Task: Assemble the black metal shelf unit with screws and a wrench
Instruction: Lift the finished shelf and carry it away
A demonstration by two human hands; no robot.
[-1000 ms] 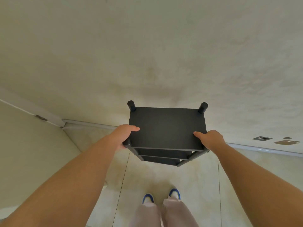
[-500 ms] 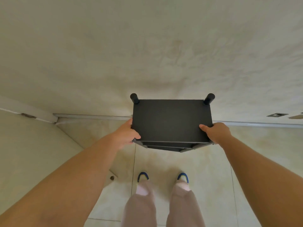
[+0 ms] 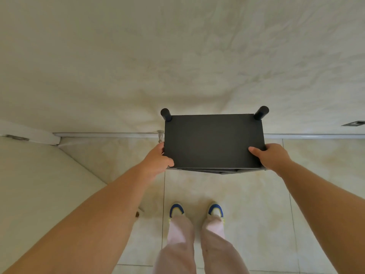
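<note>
Hands are gripping the near corners of a black shelf unit [image 3: 214, 141], left hand [image 3: 158, 162] and right hand [image 3: 273, 157] curling over its rigid, probably light top.

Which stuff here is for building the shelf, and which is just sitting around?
For the job:
- black shelf unit
- left hand, gripping its left side
- right hand, gripping its right side

Just there:
- door stopper by the baseboard
- small object on the floor, too small to identify
- wall plate

No screws or wrench show.
</note>
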